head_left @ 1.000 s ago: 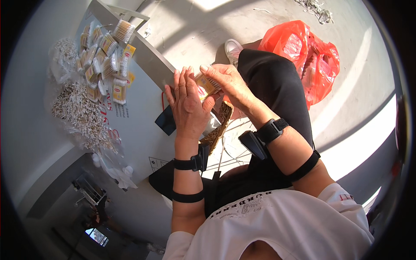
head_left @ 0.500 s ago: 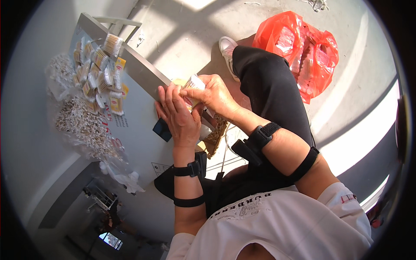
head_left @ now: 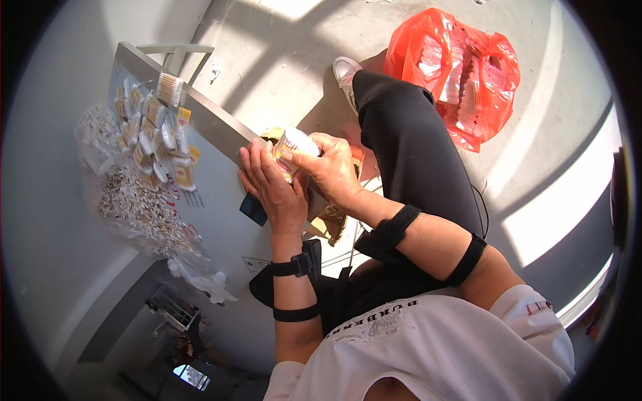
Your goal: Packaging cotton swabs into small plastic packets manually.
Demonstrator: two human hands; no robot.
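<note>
Cotton swab pack [head_left: 296, 140] | gripped by left fingers [head_left: 257, 162] + right fingers [head_left: 303, 161], both curled closed | left of fingers: pack pile [head_left: 160, 139], loose swabs [head_left: 139, 206] on table [head_left: 219, 184] | right: red bag [head_left: 409, 50]

pale table [head_left: 217, 224]: swab packs [head_left: 155, 137] in heap; beside them, loose swabs [head_left: 139, 208] on clear plastic [head_left: 208, 281]

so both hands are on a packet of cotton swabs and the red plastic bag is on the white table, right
No: the red plastic bag is on the floor, not the white table, as the head view shows. The left hand and right hand are both on a packet of cotton swabs.
</note>
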